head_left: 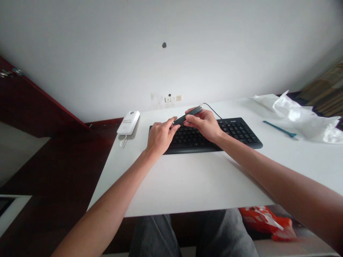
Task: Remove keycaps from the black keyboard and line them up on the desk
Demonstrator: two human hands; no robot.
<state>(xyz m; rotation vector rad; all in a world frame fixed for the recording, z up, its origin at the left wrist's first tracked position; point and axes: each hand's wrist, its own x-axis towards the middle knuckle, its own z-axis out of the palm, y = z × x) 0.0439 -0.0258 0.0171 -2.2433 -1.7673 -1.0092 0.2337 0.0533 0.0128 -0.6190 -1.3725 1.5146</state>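
A slim black bar-shaped device is held tilted above the black keyboard, its right end higher than its left. My left hand is closed, with thumb and index finger pinched at the bar's lower left end. My right hand grips the bar nearer its upper right end, thumb in front and fingers behind. A thin black cable arcs from the keyboard's back edge up to a pale tip beside that end. Whether the two are joined, I cannot tell. Both hands cover part of the keys.
A white power bank with a short white cable lies at the white table's left edge. To the right are a teal pry tool and a crumpled white plastic bag. Wall sockets sit behind. An orange bag is below the table.
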